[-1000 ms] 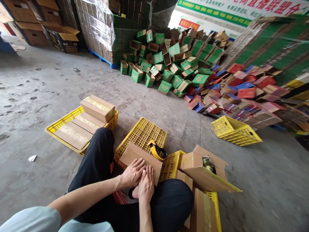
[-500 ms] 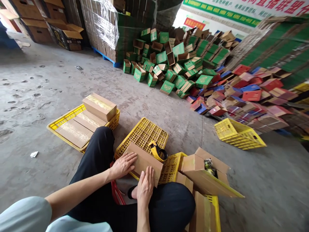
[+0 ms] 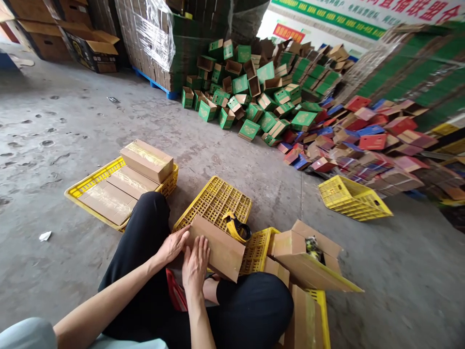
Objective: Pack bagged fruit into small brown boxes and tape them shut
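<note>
A brown cardboard box [image 3: 221, 249] rests on an upturned yellow plastic crate [image 3: 218, 198] between my knees. My left hand [image 3: 173, 247] is at the box's left end, its fingers stretched along the edge. Flat on the box's near left part lies my right hand [image 3: 196, 261], fingers extended and holding nothing. Beyond the box, a yellow and black tape dispenser [image 3: 236, 228] sits on the crate. To the right stands a cardboard box with raised flaps [image 3: 308, 261]; something dark and yellowish shows inside it.
At my left a yellow crate [image 3: 92, 175] holds several taped boxes [image 3: 147, 159]. Another yellow crate [image 3: 352, 201] lies to the right. Green boxes [image 3: 250, 128] and red and blue boxes [image 3: 374, 141] are heaped behind, beside wrapped stacks on a blue pallet [image 3: 154, 83].
My right hand has slid left across the box, close to my left hand. My left hand has drawn back from the top to the box's left end. The view has shifted slightly.
</note>
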`<move>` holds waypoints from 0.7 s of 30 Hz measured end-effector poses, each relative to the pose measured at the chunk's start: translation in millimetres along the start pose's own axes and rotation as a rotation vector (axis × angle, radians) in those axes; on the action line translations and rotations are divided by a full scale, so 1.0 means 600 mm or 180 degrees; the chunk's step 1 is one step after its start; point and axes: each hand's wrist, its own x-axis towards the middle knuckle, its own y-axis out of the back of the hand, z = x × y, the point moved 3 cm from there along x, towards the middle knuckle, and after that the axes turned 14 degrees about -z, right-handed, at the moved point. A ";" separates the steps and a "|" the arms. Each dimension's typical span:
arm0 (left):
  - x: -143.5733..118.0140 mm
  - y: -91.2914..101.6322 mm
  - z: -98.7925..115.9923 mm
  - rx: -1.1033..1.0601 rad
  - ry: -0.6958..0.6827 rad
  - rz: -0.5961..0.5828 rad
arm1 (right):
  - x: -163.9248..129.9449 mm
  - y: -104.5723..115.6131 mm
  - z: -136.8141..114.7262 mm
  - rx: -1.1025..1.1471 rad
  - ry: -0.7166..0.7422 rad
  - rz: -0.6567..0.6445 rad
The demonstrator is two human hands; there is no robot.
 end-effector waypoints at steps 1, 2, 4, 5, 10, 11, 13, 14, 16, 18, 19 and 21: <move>0.002 0.002 0.003 -0.0184 0.0074 -0.0039 | 0.009 -0.002 -0.014 -0.0001 0.0093 -0.0061; 0.003 0.003 0.006 -0.0349 0.0119 -0.0097 | 0.018 -0.003 -0.027 0.0007 0.0180 -0.0124; 0.004 0.005 0.008 -0.0583 0.0163 -0.0126 | 0.035 -0.001 -0.047 0.0055 0.0320 -0.0228; 0.004 0.006 0.007 -0.0656 0.0175 -0.0101 | 0.043 0.002 -0.053 0.0088 0.0362 -0.0261; -0.001 0.000 -0.009 -0.0720 0.0173 -0.0113 | 0.069 0.022 -0.047 0.0119 0.0350 -0.0323; -0.001 -0.002 -0.012 -0.0684 0.0164 -0.0144 | 0.071 0.028 -0.040 0.0098 0.0313 -0.0309; -0.003 -0.006 -0.015 -0.0572 0.0108 -0.0176 | 0.071 0.038 -0.022 0.0064 0.0246 -0.0260; -0.003 -0.008 -0.016 -0.0488 0.0048 -0.0177 | 0.067 0.043 -0.013 0.0052 0.0225 -0.0233; -0.004 -0.014 -0.016 -0.0248 -0.0118 -0.0159 | 0.055 0.050 0.009 0.0021 0.0182 -0.0167; -0.005 -0.024 -0.018 0.0081 -0.0288 -0.0136 | 0.036 0.054 0.034 -0.0030 0.0124 -0.0080; -0.006 -0.029 -0.019 0.0265 -0.0366 -0.0117 | 0.024 0.056 0.048 -0.0058 0.0083 -0.0033; -0.009 -0.039 -0.021 0.0642 -0.0528 -0.0066 | 0.000 0.059 0.079 -0.0103 -0.0021 0.0047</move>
